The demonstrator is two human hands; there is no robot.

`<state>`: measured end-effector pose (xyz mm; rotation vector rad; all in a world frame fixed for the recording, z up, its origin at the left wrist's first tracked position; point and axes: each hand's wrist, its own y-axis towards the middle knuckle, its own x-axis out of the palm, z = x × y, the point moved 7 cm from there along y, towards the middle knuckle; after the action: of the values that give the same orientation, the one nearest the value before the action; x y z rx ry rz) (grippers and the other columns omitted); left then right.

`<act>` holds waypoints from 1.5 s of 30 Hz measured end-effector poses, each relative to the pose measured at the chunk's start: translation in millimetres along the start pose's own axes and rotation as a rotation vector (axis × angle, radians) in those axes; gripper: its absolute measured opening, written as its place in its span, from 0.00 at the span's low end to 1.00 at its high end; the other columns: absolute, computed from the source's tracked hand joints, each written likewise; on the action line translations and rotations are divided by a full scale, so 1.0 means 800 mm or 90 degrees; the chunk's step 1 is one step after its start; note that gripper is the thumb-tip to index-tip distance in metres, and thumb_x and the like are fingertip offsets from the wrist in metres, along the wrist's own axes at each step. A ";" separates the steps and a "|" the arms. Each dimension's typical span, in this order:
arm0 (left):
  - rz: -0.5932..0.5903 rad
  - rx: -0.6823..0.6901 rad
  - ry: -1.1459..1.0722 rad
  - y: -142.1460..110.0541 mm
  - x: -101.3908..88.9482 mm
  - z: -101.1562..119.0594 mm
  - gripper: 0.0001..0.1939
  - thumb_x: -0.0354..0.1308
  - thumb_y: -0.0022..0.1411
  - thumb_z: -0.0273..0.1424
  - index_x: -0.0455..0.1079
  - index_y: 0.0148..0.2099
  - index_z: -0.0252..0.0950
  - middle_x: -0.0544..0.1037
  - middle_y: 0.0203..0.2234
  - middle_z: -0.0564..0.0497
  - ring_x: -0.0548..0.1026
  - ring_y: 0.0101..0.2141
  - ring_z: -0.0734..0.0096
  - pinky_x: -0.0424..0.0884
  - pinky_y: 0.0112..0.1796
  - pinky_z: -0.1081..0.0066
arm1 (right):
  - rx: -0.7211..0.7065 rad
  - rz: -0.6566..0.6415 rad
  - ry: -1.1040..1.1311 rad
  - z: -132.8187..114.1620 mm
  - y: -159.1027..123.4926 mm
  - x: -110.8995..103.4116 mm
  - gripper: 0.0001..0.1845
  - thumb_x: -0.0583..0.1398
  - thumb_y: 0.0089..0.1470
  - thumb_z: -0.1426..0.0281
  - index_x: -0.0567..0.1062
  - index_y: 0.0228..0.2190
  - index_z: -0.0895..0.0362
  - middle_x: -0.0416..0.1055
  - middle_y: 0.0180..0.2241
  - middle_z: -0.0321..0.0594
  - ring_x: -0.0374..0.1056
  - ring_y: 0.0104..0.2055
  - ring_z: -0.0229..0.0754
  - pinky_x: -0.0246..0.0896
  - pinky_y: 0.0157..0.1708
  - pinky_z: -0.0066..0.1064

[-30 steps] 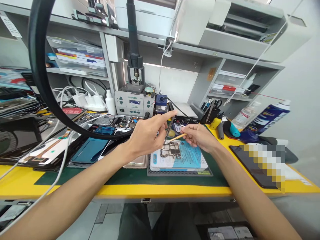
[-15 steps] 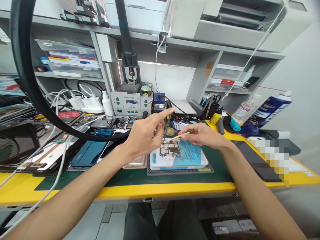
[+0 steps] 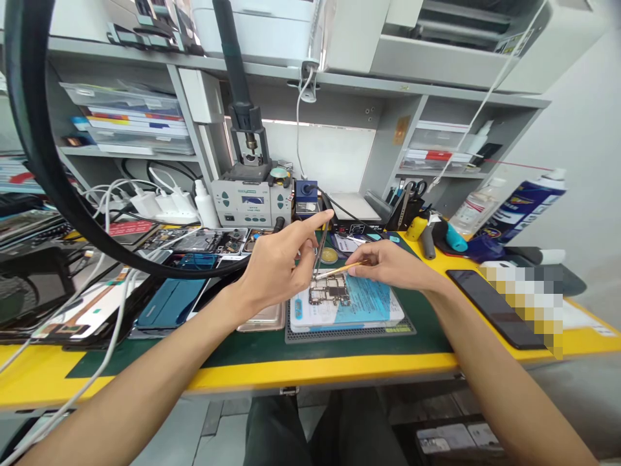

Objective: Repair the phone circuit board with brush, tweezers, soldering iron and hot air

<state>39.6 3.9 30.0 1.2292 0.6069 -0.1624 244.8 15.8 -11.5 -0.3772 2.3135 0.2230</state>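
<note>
A small phone logic board [image 3: 334, 290] lies on a white-and-blue box [image 3: 376, 307], which rests on a grey perforated mat [image 3: 320, 337]. My left hand [image 3: 284, 259] comes in above the board's left side with its index finger stretched out. Its other fingers are closed on dark tweezers [image 3: 321, 249], whose tips point down at the board's upper left edge. From the other side my right hand [image 3: 388, 262] pinches a thin wooden-coloured cotton swab [image 3: 350, 265]. The swab's pale tip is at the board's top edge, close beside the tweezer tips; whether they touch cannot be made out.
A black ring [image 3: 30, 129] arches across the left foreground. Phones and parts, among them a blue phone back [image 3: 169, 301], lie left of my hands. Behind stands a soldering station [image 3: 252, 200]. A round yellow tin [image 3: 330, 255] sits beyond the board; a black phone [image 3: 490, 307] lies right.
The camera view has shifted slightly. My right hand and the swab have moved a little, with the swab's tip still at the board's top edge. My left hand keeps its hold on the tweezers.
</note>
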 end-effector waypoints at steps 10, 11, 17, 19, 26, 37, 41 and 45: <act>-0.007 -0.005 -0.021 0.002 0.000 0.000 0.28 0.49 0.66 0.21 0.61 0.67 0.35 0.79 0.35 0.50 0.73 0.31 0.75 0.72 0.34 0.76 | -0.044 -0.010 -0.009 -0.006 -0.002 -0.001 0.16 0.65 0.56 0.57 0.85 0.35 0.56 0.76 0.28 0.40 0.64 0.28 0.41 0.54 0.25 0.30; -0.008 -0.007 -0.021 0.002 0.000 0.000 0.28 0.49 0.66 0.21 0.61 0.67 0.35 0.79 0.35 0.50 0.73 0.31 0.75 0.72 0.34 0.76 | -0.043 -0.010 -0.019 -0.007 -0.003 -0.001 0.16 0.65 0.56 0.57 0.84 0.35 0.56 0.76 0.28 0.40 0.64 0.28 0.41 0.53 0.25 0.30; -0.006 -0.005 -0.021 0.000 -0.001 0.000 0.28 0.50 0.65 0.20 0.61 0.67 0.33 0.78 0.34 0.51 0.73 0.30 0.76 0.72 0.35 0.77 | -0.011 -0.018 -0.046 -0.008 -0.005 0.001 0.13 0.65 0.56 0.59 0.80 0.34 0.57 0.69 0.23 0.34 0.58 0.24 0.36 0.50 0.24 0.27; -0.002 -0.002 -0.020 0.000 -0.001 0.000 0.28 0.50 0.65 0.20 0.61 0.67 0.34 0.77 0.34 0.51 0.73 0.30 0.77 0.72 0.35 0.77 | -0.010 -0.017 -0.046 -0.009 -0.005 0.001 0.13 0.65 0.56 0.60 0.79 0.33 0.58 0.68 0.23 0.34 0.58 0.24 0.36 0.49 0.24 0.27; -0.009 -0.002 -0.014 0.001 -0.001 0.001 0.27 0.49 0.66 0.20 0.61 0.67 0.34 0.78 0.35 0.50 0.73 0.31 0.76 0.72 0.35 0.77 | -0.025 -0.023 -0.077 -0.013 -0.007 -0.001 0.16 0.64 0.58 0.57 0.81 0.34 0.57 0.74 0.28 0.38 0.62 0.28 0.38 0.51 0.27 0.28; -0.002 -0.002 -0.009 0.001 -0.001 -0.001 0.27 0.49 0.66 0.20 0.62 0.66 0.31 0.78 0.35 0.50 0.74 0.32 0.76 0.73 0.36 0.75 | -0.013 -0.011 -0.122 -0.014 -0.008 -0.003 0.16 0.63 0.58 0.56 0.83 0.35 0.56 0.75 0.30 0.39 0.63 0.29 0.39 0.52 0.27 0.29; 0.002 -0.002 -0.013 0.002 -0.003 0.000 0.26 0.49 0.65 0.19 0.64 0.65 0.31 0.78 0.34 0.50 0.74 0.31 0.76 0.73 0.36 0.76 | -0.018 -0.011 -0.131 -0.012 -0.008 -0.003 0.16 0.64 0.57 0.56 0.83 0.35 0.55 0.76 0.31 0.40 0.65 0.30 0.40 0.51 0.27 0.29; 0.006 -0.004 -0.020 0.003 -0.004 0.001 0.26 0.49 0.65 0.18 0.65 0.64 0.32 0.78 0.34 0.50 0.74 0.31 0.77 0.72 0.35 0.77 | -0.022 -0.008 -0.124 -0.009 -0.008 -0.004 0.18 0.64 0.57 0.54 0.84 0.36 0.55 0.76 0.31 0.41 0.66 0.31 0.42 0.52 0.28 0.29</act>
<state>37.8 3.3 33.6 1.2206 0.5737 -0.1720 244.0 8.3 -4.2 -0.3700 2.1178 0.2821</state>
